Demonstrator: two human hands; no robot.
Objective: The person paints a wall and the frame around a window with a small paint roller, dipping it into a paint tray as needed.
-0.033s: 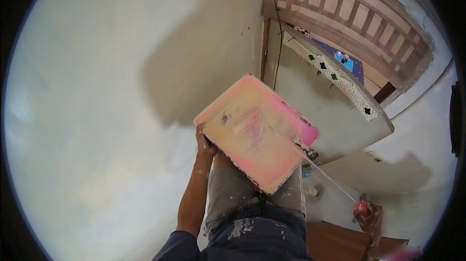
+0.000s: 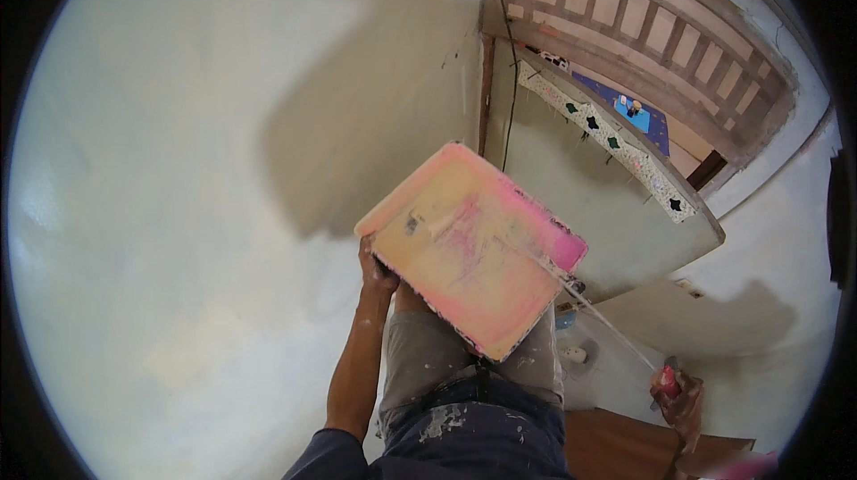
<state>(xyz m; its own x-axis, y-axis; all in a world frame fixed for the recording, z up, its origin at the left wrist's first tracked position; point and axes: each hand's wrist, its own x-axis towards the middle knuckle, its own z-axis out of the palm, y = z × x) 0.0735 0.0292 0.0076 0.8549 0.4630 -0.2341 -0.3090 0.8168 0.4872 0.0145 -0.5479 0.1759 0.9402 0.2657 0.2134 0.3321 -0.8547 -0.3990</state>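
Note:
A pink paint tray [image 2: 473,297], coated in cream paint with magenta streaks, is tilted in front of my thighs. My left hand [image 2: 378,267] grips its left edge, fingers partly hidden behind the rim. Over at the lower right, my right hand [image 2: 682,400] is closed around the red handle of a paint roller [image 2: 668,380]. The roller's thin pale rod runs up and left from that hand, crossing the tray's right rim. Its head lies among the cream paint and is hard to make out.
A pale wall [image 2: 161,212] fills the left side. At upper right is a ledge with a patterned tile strip [image 2: 616,145] below a barred opening [image 2: 625,7]. A dark cable [image 2: 511,78] hangs by the corner. A brown surface [image 2: 616,444] lies beside my right leg.
The tray has shifted very slightly. The roller's rod lies at a slightly different place over the right rim. Both hands keep their holds.

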